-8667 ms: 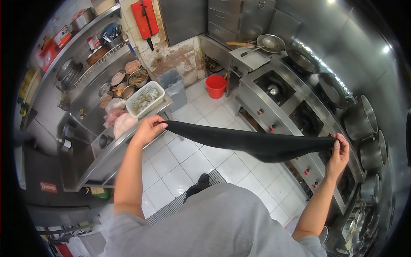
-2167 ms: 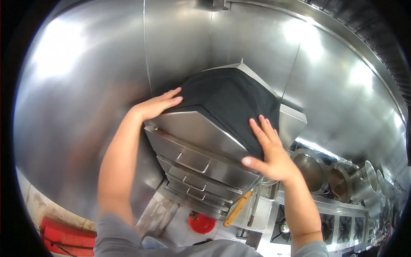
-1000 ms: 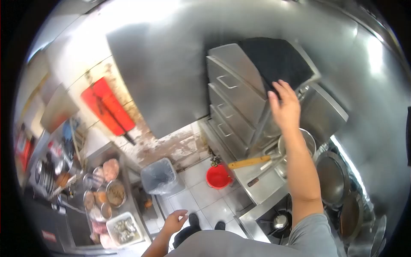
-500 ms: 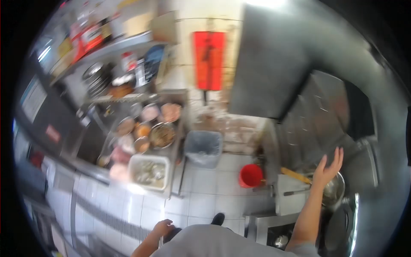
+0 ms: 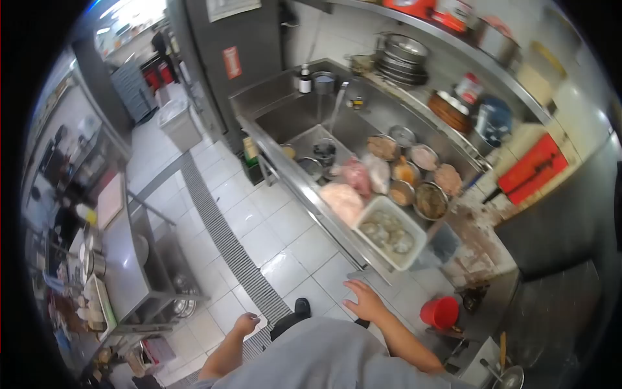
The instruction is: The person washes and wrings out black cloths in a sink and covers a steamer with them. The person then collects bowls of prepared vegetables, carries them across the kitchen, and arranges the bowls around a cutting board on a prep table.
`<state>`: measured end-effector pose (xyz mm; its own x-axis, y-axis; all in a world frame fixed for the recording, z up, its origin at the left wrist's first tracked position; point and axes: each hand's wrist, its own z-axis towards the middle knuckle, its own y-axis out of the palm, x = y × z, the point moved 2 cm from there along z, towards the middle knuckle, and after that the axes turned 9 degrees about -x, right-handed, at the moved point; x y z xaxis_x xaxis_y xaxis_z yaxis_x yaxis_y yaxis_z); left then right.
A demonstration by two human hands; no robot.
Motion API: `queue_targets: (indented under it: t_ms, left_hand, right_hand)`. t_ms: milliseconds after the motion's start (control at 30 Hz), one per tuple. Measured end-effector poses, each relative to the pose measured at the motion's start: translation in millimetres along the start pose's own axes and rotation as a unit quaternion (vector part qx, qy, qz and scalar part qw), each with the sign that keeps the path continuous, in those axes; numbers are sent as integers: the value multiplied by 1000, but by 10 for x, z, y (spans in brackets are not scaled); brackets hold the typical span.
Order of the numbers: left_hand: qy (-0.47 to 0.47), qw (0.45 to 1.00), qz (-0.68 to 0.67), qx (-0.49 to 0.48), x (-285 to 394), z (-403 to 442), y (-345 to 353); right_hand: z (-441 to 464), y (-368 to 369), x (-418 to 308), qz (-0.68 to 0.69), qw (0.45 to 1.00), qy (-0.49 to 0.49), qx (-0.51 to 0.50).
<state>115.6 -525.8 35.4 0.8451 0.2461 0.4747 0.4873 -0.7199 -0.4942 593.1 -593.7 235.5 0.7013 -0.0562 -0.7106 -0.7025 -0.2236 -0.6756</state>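
Note:
My right hand (image 5: 364, 303) is open, fingers apart and holding nothing, in front of the steel sink counter (image 5: 304, 206). Nearest to it on the counter is a white rectangular tub (image 5: 411, 258) of greyish, wet-looking food. Beside the tub lie a pale pink bag (image 5: 342, 203) and a darker pink bag (image 5: 356, 176), with several round bowls of food behind, one a bowl of dark food (image 5: 431, 200). My left hand (image 5: 245, 323) hangs low at my side over the tiled floor, fingers curled, with no held thing that I can make out.
A floor drain grate (image 5: 223, 240) runs past my feet. At left stands a steel worktable (image 5: 131, 262); farther off is a grey bin (image 5: 179, 126). A red bucket (image 5: 440, 313) sits at lower right. Water runs from the tap (image 5: 340, 97) into the sink.
My view has swung left from the stove side to the sink counter and the aisle. My right hand has come down from above the pot by the stove.

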Motion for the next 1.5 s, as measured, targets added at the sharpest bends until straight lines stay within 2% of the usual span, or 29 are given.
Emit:
queue_targets:
  t_ms: [33,100,200,233,267,400,500,533,600,700,767,833,867,900,933,1000,1033,1067,1100,1233,1300,1367,1433,1467,1500]
  left_hand:
    - [-7,1000,-10,5,-207,42,-27]
    - [-34,991,-127,18,-796,111,-53]
    - [-91,974,-204,35,-790,53,-298]
    - [-96,973,-207,38,-745,56,-401]
    - [-86,967,-234,50,-688,75,-523]
    - [-67,953,-282,82,-539,307,-957]
    - [-90,969,-228,35,-475,515,-1220]
    - [-94,970,-223,34,-553,611,-1285]
    - [-110,990,-84,-18,-570,752,-1460]
    - [-138,989,-39,-47,-499,765,-1833]
    - [-142,988,-34,-43,-395,839,-2159]
    - [-121,981,-143,53,-421,920,-2401]
    - [-122,980,-148,54,-530,1028,-2458]
    - [-112,969,-198,93,-692,1132,-2473]
    - [-101,954,-249,135,-715,1210,-2530]
    - [-103,943,-288,133,-672,1316,-2646]
    - [-105,936,-312,123,-648,1342,-2730]
    - [-106,936,-311,124,-619,1385,-2826]
    - [-90,941,-305,113,-586,1457,-2947]
    - [-53,957,-271,93,-495,1987,-3771]
    - [-11,977,-193,95,-349,2403,-4388]
    - [64,988,-88,111,88,2802,-5062]
    - [119,987,-63,90,573,3364,-5710]
    - [170,980,0,102,1080,3511,-6069]
    - [216,968,-16,124,1638,3605,-6336]
  right_hand:
    - [195,86,52,-3,1000,-8,-11]
    - [580,322,344,-50,993,66,-79]
    - [702,437,738,-43,989,81,-115]
    - [697,442,779,-64,979,126,-144]
    - [700,460,818,-85,966,170,-173]
    - [778,699,1039,-86,943,223,-234]
    - [998,860,1074,-45,949,225,-214]
    - [1156,939,1061,-24,963,199,-181]
    - [1561,1002,1016,-1,975,170,-147]
    - [2304,973,731,-11,996,91,-25]
    - [2966,661,341,-76,995,-1,71]
    - [3568,345,-9,-152,976,-80,132]
    - [3878,199,-130,-179,966,-111,148]
    - [4149,106,-187,-183,966,-117,143]
    - [4447,19,-217,-201,967,-63,142]
    - [4931,-41,-237,-241,961,53,128]
    - [5055,-44,-295,-241,961,48,127]
    - [5095,-34,-335,-249,956,96,119]
    - [5104,-26,-370,-254,949,149,113]
    - [5127,50,-308,-285,934,172,129]
    - [5139,23,-295,-276,934,185,135]
    - [5125,58,-336,-266,933,202,134]
    - [5125,21,-361,-258,935,195,145]
    - [5118,16,-360,-254,932,213,147]
    - [5121,20,-370,-245,933,212,155]
